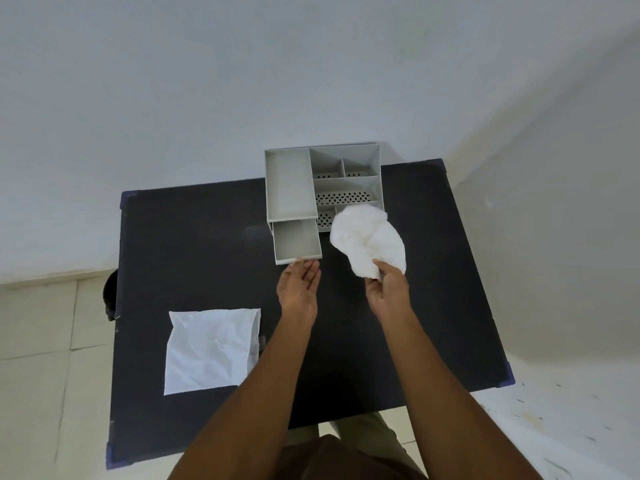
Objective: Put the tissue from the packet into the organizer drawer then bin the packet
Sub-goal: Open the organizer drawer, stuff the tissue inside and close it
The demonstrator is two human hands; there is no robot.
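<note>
A grey desk organizer (pixel 346 183) stands at the far middle of the black table. Its lower drawer (pixel 297 244) is pulled out toward me and looks empty. My left hand (pixel 300 285) is open, fingertips touching the drawer's front edge. My right hand (pixel 388 289) pinches the lower end of a crumpled white tissue (pixel 369 242), held up just right of the drawer and in front of the organizer's corner. The flat white packet (pixel 211 349) lies on the table at the near left, apart from both hands.
The black table (pixel 194 254) has purple corner caps and ends close to my body. A dark round object (pixel 111 296) sits on the floor beside the table's left edge. Pale walls stand behind and to the right; tiled floor lies around.
</note>
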